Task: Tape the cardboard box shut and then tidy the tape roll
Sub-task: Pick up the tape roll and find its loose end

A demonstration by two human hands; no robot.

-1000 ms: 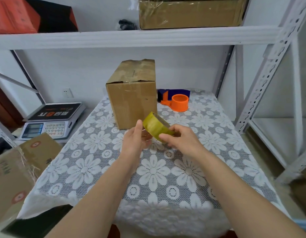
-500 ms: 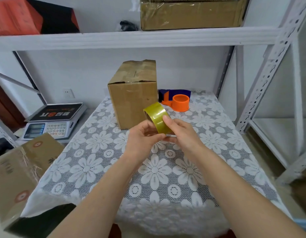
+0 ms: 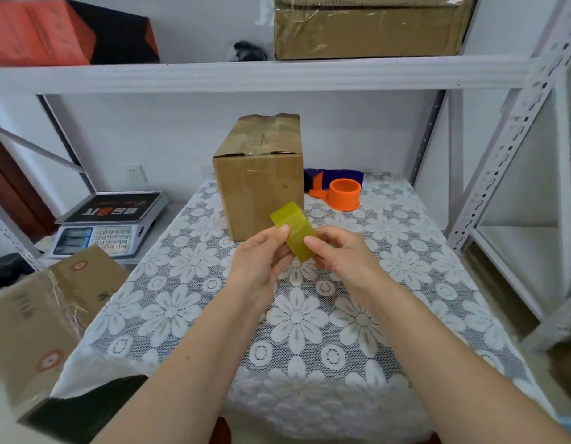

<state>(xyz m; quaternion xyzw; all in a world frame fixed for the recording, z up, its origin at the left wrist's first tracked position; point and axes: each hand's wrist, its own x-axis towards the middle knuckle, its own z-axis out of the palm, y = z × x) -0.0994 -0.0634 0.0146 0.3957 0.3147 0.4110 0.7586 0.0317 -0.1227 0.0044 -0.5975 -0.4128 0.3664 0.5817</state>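
White lace floral tablecloth [image 3: 309, 334] covers table under white metal shelf [image 3: 245, 73]. Brown cardboard box [image 3: 260, 184] upright at far end, flaps down. Yellow-green tape roll [image 3: 293, 229] held in air just in front of box, btwn both hands. Left hand [image 3: 261, 261] pinches roll's left side, thumb on top; right hand [image 3: 341, 254] grips right side, thumb on outer face. Orange plastic tape dispenser [image 3: 341, 193] just right of box.
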